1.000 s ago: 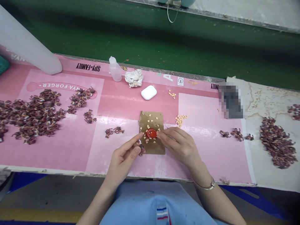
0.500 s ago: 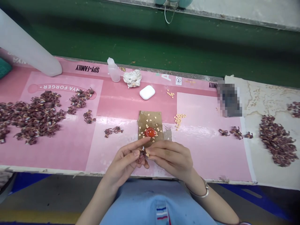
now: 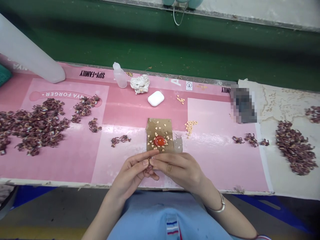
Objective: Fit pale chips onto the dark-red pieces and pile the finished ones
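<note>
Between the thumb and fingers of my left hand (image 3: 132, 173) is a small dark-red figurine (image 3: 149, 170), mostly covered by the fingers. My right hand (image 3: 181, 169) is closed in a pinch, its fingertips against the figurine's upper end. The small yellow piece that showed in this pinch half a second ago is now hidden by the fingertips. Just beyond both hands lies a brown card (image 3: 162, 124) with a glossy red-orange blob (image 3: 159, 141) on it, and several small yellow pieces (image 3: 157, 128) are scattered around the blob.
Dark-red figurines lie in a large heap (image 3: 40, 126) at left and another (image 3: 296, 148) at right. More yellow pieces (image 3: 190, 127) sit right of the card. Behind stand a squeeze bottle (image 3: 120, 77), crumpled paper (image 3: 140, 84), a white case (image 3: 156, 98) and a blurred dark object (image 3: 243, 104).
My right hand has moved slightly left, bringing its pinched fingertips and the yellow piece onto the figurine. My left index finger has drawn back a little from the red blob.
</note>
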Action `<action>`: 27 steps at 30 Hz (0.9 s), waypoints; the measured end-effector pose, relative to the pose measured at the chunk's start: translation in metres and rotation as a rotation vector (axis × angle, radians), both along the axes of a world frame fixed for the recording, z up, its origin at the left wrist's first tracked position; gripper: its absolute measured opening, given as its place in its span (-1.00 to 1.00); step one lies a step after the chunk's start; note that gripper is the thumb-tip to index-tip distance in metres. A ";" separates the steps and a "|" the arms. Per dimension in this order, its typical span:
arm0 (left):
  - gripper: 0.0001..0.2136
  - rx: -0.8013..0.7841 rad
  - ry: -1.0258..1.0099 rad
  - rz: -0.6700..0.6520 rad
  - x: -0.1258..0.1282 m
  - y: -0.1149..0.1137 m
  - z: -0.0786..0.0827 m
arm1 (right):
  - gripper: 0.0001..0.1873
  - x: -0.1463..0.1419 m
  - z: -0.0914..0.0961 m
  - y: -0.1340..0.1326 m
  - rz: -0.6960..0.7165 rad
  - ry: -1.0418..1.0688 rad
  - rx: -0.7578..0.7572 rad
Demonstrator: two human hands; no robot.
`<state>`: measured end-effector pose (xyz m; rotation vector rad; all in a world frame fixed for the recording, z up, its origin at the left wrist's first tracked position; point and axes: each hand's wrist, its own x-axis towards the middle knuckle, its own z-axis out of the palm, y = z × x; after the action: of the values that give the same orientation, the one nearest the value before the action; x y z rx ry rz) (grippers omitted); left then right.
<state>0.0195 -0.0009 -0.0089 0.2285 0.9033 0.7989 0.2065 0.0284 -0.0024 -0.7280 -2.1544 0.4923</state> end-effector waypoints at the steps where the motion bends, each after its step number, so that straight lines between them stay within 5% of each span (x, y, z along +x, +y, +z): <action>1: -0.57 0.004 0.010 -0.005 0.000 -0.001 0.000 | -0.79 0.001 0.001 0.001 0.010 -0.036 0.005; 5: -0.59 0.233 0.293 0.012 0.002 -0.008 0.000 | -0.78 0.006 0.003 0.003 0.031 0.035 -0.133; 10: -0.89 0.825 0.889 0.109 0.002 -0.011 0.002 | -0.71 0.002 -0.010 -0.006 -0.010 0.393 -0.666; 14: -0.85 1.226 1.114 0.020 0.001 -0.002 0.004 | -0.59 -0.005 -0.021 -0.014 0.109 0.565 -1.106; 17: -0.81 1.393 1.188 -0.058 0.002 0.002 0.006 | -0.49 -0.006 -0.026 -0.015 0.179 0.649 -1.243; 19: -0.81 1.450 1.270 -0.087 0.000 0.003 0.004 | -0.46 0.003 -0.030 -0.015 0.163 0.631 -1.198; 21: -0.74 1.461 1.399 -0.122 -0.010 0.006 -0.002 | -0.55 0.024 -0.035 -0.014 0.024 0.508 -1.000; 25: -0.54 1.382 1.709 -0.150 -0.052 0.017 -0.027 | -0.76 0.100 -0.052 -0.012 -0.624 0.008 -0.285; 27: -0.51 1.355 1.821 -0.189 -0.074 0.022 -0.042 | -0.77 0.141 -0.061 -0.012 -0.875 -0.219 -0.056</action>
<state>-0.0547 0.0216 -0.0508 2.4764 1.7551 0.7722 0.3477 0.0164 -0.0639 -1.6890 -1.7690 -0.0009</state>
